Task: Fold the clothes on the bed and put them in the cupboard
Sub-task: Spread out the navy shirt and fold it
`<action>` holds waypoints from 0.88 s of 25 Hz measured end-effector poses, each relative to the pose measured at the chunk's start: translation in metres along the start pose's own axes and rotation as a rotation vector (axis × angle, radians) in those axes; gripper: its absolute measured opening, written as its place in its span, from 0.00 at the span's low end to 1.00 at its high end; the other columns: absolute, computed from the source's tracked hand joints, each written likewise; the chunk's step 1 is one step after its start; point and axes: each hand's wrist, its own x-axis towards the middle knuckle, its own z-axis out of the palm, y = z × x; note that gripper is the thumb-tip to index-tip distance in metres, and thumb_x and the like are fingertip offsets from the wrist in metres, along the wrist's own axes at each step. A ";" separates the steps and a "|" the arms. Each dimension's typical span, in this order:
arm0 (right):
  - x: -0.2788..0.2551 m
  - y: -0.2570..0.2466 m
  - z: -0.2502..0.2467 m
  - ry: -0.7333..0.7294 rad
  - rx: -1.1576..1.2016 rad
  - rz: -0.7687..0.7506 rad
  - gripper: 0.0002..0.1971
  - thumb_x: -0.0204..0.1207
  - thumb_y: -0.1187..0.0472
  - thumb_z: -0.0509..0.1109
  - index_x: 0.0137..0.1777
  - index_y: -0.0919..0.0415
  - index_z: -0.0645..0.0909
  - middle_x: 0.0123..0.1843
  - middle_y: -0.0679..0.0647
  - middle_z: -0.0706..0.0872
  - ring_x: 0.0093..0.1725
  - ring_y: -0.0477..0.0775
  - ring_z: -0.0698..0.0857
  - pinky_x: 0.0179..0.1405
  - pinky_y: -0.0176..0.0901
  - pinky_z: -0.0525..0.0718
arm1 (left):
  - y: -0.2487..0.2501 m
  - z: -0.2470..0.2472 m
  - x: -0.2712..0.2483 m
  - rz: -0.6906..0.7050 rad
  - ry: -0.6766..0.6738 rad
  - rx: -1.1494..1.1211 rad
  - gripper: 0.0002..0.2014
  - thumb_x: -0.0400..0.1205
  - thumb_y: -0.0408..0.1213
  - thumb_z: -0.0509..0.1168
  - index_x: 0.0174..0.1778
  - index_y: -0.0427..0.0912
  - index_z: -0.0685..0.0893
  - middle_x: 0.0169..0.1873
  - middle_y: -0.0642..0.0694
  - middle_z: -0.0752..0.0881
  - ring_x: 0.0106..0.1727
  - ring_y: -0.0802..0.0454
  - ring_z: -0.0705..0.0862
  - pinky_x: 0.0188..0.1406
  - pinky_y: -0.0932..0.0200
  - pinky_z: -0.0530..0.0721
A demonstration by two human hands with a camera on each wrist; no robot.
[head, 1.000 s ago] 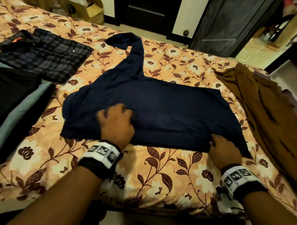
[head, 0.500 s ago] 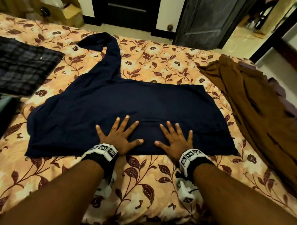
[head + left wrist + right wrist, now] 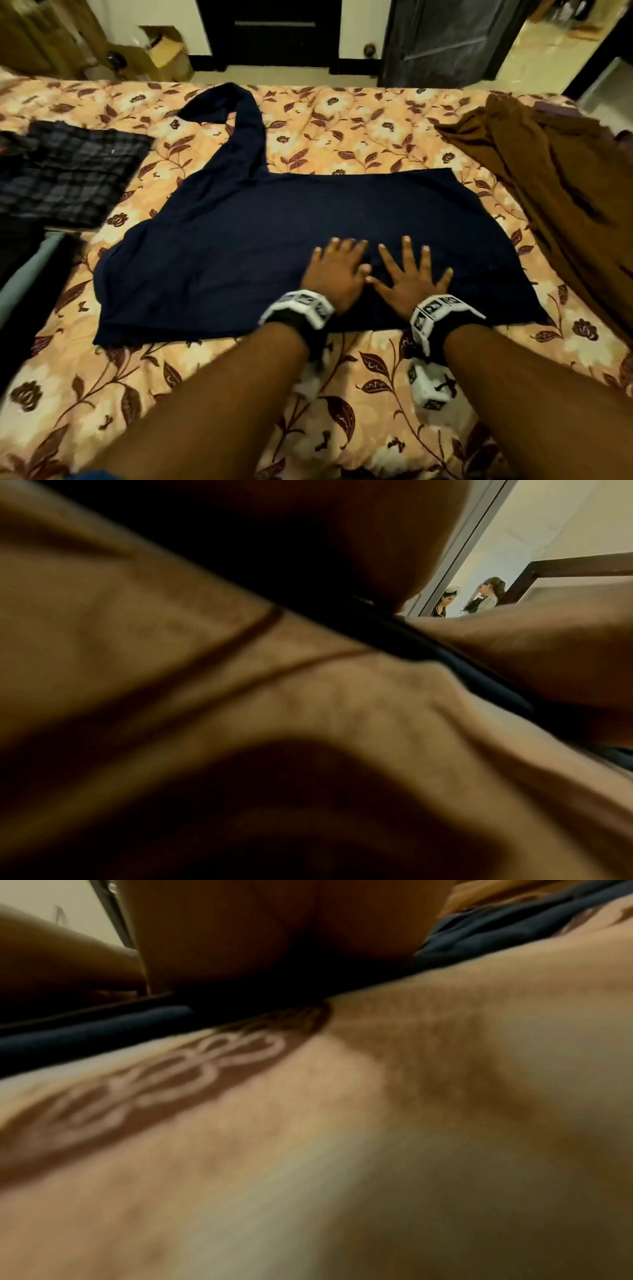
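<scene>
Both hands, L & R, spread flat on navy garment; no legible writing.

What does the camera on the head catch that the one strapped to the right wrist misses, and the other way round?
Only the head view shows the whole scene: both hands, the left hand and right hand, pressed flat with spread fingers on the navy garment, plus the plaid garment and the brown garment to either side. Only the right wrist view shows the navy garment's edge from bed level, close and blurred. Both show the navy garment and the floral bedspread.
</scene>
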 end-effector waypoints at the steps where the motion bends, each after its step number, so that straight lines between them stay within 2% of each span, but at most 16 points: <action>1: 0.001 0.007 0.005 0.005 0.005 0.036 0.36 0.76 0.27 0.45 0.79 0.30 0.31 0.83 0.45 0.27 0.83 0.59 0.32 0.75 0.78 0.39 | 0.019 0.013 0.009 -0.046 -0.041 -0.051 0.29 0.88 0.58 0.44 0.86 0.54 0.53 0.86 0.52 0.54 0.86 0.46 0.46 0.82 0.39 0.41; 3: 0.004 0.010 0.015 0.006 0.012 0.074 0.36 0.77 0.29 0.46 0.79 0.31 0.30 0.84 0.45 0.28 0.83 0.57 0.33 0.76 0.77 0.41 | 0.020 0.035 0.013 -0.167 -0.040 -0.083 0.34 0.84 0.67 0.38 0.86 0.56 0.52 0.86 0.55 0.52 0.86 0.48 0.42 0.81 0.38 0.33; 8: 0.008 0.003 0.011 0.000 -0.019 0.112 0.41 0.73 0.25 0.47 0.80 0.34 0.29 0.84 0.46 0.29 0.84 0.53 0.35 0.77 0.75 0.43 | -0.015 0.026 -0.003 -0.174 -0.002 -0.052 0.39 0.77 0.73 0.34 0.85 0.62 0.47 0.86 0.58 0.46 0.85 0.49 0.36 0.68 0.36 0.15; 11: 0.003 -0.001 0.005 -0.033 -0.022 0.131 0.44 0.69 0.23 0.46 0.80 0.34 0.31 0.84 0.46 0.29 0.84 0.52 0.35 0.77 0.75 0.42 | -0.067 0.018 -0.029 -0.156 -0.049 0.019 0.33 0.83 0.68 0.42 0.84 0.65 0.42 0.85 0.59 0.39 0.85 0.47 0.32 0.68 0.34 0.16; 15: -0.002 -0.013 0.003 -0.030 -0.013 0.114 0.48 0.62 0.21 0.42 0.81 0.35 0.33 0.84 0.46 0.29 0.84 0.52 0.36 0.77 0.75 0.41 | -0.175 -0.008 -0.088 -0.276 -0.029 0.056 0.29 0.85 0.66 0.40 0.81 0.71 0.36 0.84 0.61 0.35 0.85 0.46 0.32 0.73 0.32 0.24; 17: -0.007 -0.017 -0.002 -0.029 -0.034 0.136 0.46 0.65 0.22 0.42 0.81 0.36 0.31 0.84 0.47 0.29 0.84 0.55 0.35 0.77 0.76 0.42 | -0.195 -0.014 -0.106 -0.344 -0.061 0.079 0.29 0.85 0.66 0.38 0.80 0.71 0.34 0.84 0.58 0.33 0.84 0.45 0.32 0.74 0.32 0.25; 18: -0.009 -0.024 -0.002 -0.008 -0.075 0.118 0.44 0.69 0.23 0.43 0.81 0.36 0.30 0.84 0.47 0.29 0.84 0.56 0.35 0.77 0.76 0.42 | -0.194 -0.015 -0.110 -0.374 -0.021 0.119 0.29 0.85 0.66 0.37 0.80 0.70 0.33 0.83 0.57 0.32 0.84 0.43 0.31 0.71 0.32 0.21; 19: -0.009 -0.032 -0.005 0.021 -0.129 0.060 0.42 0.72 0.24 0.42 0.81 0.36 0.29 0.84 0.47 0.28 0.84 0.57 0.35 0.77 0.76 0.41 | -0.180 -0.019 -0.105 -0.356 0.063 0.148 0.29 0.85 0.65 0.37 0.81 0.69 0.35 0.83 0.57 0.32 0.84 0.41 0.32 0.68 0.32 0.18; 20: -0.010 -0.047 -0.004 0.045 -0.164 -0.040 0.40 0.75 0.25 0.42 0.81 0.36 0.29 0.84 0.46 0.28 0.84 0.57 0.34 0.78 0.74 0.39 | -0.161 -0.021 -0.094 -0.270 0.145 0.154 0.29 0.85 0.62 0.37 0.83 0.66 0.39 0.84 0.56 0.36 0.85 0.39 0.35 0.69 0.34 0.17; 21: -0.010 -0.064 -0.002 0.062 -0.179 -0.164 0.38 0.77 0.27 0.42 0.81 0.37 0.30 0.84 0.44 0.29 0.84 0.56 0.34 0.77 0.72 0.38 | -0.139 -0.021 -0.078 -0.127 0.183 0.136 0.29 0.85 0.57 0.38 0.85 0.61 0.46 0.86 0.55 0.44 0.86 0.41 0.41 0.73 0.38 0.21; 22: -0.011 -0.084 0.005 0.052 -0.184 -0.275 0.36 0.79 0.29 0.43 0.82 0.38 0.33 0.84 0.43 0.30 0.84 0.55 0.34 0.77 0.71 0.36 | -0.118 -0.019 -0.060 0.009 0.165 0.084 0.28 0.86 0.52 0.40 0.85 0.57 0.52 0.86 0.54 0.51 0.86 0.45 0.45 0.78 0.42 0.28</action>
